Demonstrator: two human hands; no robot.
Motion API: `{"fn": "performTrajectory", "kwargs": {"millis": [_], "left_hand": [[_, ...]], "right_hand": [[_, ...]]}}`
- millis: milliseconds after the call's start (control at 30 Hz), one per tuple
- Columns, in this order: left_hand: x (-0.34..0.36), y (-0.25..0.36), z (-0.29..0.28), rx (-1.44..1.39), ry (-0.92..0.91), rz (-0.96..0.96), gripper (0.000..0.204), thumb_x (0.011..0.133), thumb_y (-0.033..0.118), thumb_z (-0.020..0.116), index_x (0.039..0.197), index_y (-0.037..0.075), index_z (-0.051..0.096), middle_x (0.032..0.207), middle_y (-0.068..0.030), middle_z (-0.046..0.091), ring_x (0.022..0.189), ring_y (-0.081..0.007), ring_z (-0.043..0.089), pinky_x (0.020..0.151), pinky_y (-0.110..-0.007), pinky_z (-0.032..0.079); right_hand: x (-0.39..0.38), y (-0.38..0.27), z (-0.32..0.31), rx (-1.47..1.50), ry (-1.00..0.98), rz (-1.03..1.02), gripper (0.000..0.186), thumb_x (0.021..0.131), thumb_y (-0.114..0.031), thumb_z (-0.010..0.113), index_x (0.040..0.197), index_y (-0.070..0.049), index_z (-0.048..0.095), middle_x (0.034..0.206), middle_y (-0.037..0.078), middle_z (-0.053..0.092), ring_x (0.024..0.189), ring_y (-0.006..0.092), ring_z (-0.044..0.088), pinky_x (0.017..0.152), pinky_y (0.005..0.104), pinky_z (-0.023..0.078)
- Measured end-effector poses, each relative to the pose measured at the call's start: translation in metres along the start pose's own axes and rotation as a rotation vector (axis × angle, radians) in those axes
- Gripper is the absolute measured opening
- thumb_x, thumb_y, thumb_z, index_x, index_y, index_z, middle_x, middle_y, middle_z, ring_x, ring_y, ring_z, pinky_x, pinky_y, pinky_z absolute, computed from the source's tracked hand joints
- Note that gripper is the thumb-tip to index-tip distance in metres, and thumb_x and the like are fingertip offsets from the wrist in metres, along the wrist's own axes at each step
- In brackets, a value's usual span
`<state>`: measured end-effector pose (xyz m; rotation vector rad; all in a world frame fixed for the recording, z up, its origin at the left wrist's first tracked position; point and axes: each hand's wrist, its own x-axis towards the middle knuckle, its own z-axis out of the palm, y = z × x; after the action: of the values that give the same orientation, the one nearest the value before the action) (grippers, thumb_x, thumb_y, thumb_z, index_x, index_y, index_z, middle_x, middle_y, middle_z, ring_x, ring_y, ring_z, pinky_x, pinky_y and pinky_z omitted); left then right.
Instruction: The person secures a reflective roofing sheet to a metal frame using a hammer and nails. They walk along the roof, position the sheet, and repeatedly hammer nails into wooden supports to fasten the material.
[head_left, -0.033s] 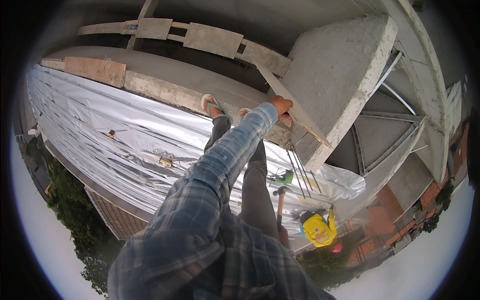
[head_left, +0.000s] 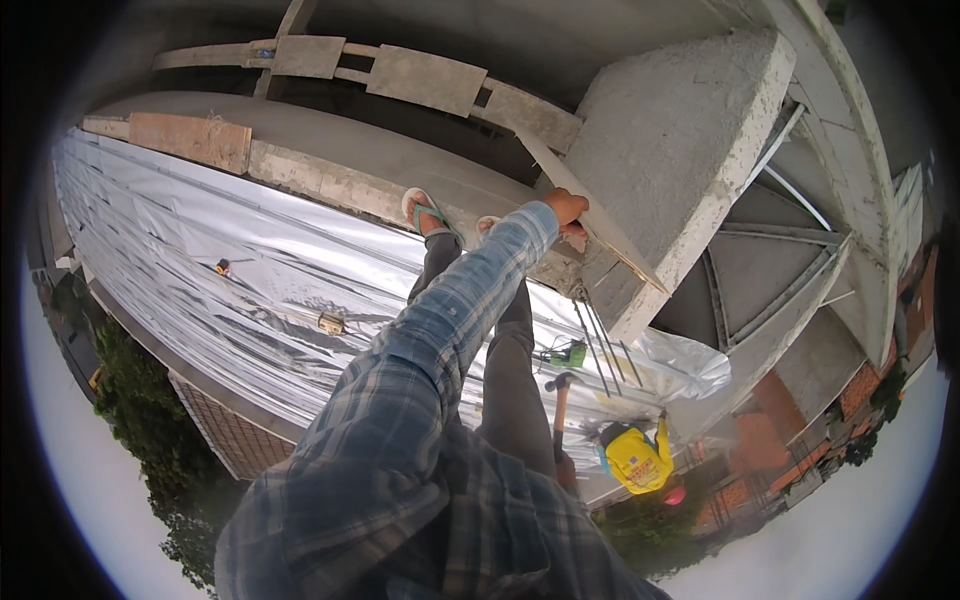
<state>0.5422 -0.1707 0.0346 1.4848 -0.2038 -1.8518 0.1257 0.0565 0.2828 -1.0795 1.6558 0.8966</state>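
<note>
My left hand [head_left: 567,207] reaches out ahead and is closed on the edge of a long thin wooden board [head_left: 600,215]. The board slants beside a raw concrete column, and its far end narrows to a splintered tip. Low in the view, my right hand [head_left: 567,472] is wrapped round the handle of a claw hammer [head_left: 560,410], its head pointing away from me. Most of my right arm is hidden by my body and plaid shirt. My sandalled foot [head_left: 425,212] stands on the concrete ledge; the other foot is partly covered by my left sleeve.
A concrete ledge [head_left: 330,180] runs along a drop. Below lies silver sheeting [head_left: 200,230] with a green tool [head_left: 570,354] on it. Steel rods [head_left: 598,345] stick out near the column [head_left: 690,130]. Down at right is a person in yellow [head_left: 640,458]; another person [head_left: 223,267] is far left.
My left hand and the board have shifted very slightly to the right. The hammer in my right hand stays nearly where it was.
</note>
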Motion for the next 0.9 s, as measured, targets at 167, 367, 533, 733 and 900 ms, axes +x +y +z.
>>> {"fn": "performTrajectory", "kwargs": {"millis": [167,367,533,733,900], "left_hand": [[0.010,0.065,0.015,-0.425,0.099,-0.110,0.038,0.081,0.015,0.055,0.100,-0.017,0.048,0.097,-0.0267,0.058,0.074,-0.0342,0.065,0.059,-0.034,0.059],[-0.022,0.192,0.000,-0.418,0.305,0.116,0.090,0.081,0.032,0.058,0.141,0.006,-0.005,0.114,-0.0216,0.049,0.085,-0.0269,0.062,0.074,-0.035,0.055],[-0.008,0.148,-0.006,-0.098,0.524,0.314,0.076,0.079,0.031,0.062,0.138,0.003,0.022,0.111,-0.0170,0.053,0.077,-0.0198,0.062,0.065,-0.030,0.051],[-0.069,-0.088,-0.049,-0.257,0.415,-0.166,0.043,0.080,0.029,0.061,0.111,-0.001,0.054,0.083,-0.0098,0.062,0.071,-0.0177,0.062,0.056,-0.028,0.049],[-0.188,-0.261,-0.128,-0.468,0.679,-0.490,0.023,0.082,0.024,0.061,0.089,0.002,0.058,0.068,-0.0032,0.056,0.052,-0.0141,0.052,0.043,-0.028,0.043]], "right_hand": [[0.002,0.009,0.005,0.024,0.012,-0.080,0.038,0.076,-0.036,0.066,0.095,-0.003,0.063,0.086,0.017,0.066,0.087,0.0296,0.064,0.070,0.0401,0.049],[0.007,-0.016,0.005,-0.019,0.018,-0.122,0.039,0.077,-0.037,0.065,0.092,-0.002,0.063,0.085,0.017,0.066,0.084,0.0310,0.064,0.069,0.0401,0.049],[0.014,-0.019,0.002,-0.086,0.023,-0.081,0.039,0.077,-0.039,0.065,0.090,-0.003,0.063,0.085,0.017,0.066,0.084,0.0309,0.064,0.069,0.0401,0.049],[0.015,-0.030,-0.004,-0.088,0.062,-0.117,0.036,0.075,-0.036,0.067,0.093,-0.004,0.064,0.086,0.016,0.066,0.084,0.0299,0.064,0.070,0.0400,0.050],[0.031,-0.013,-0.002,-0.036,0.059,-0.167,0.034,0.074,-0.034,0.067,0.094,-0.006,0.064,0.087,0.016,0.066,0.085,0.0291,0.064,0.071,0.0397,0.050]]}}
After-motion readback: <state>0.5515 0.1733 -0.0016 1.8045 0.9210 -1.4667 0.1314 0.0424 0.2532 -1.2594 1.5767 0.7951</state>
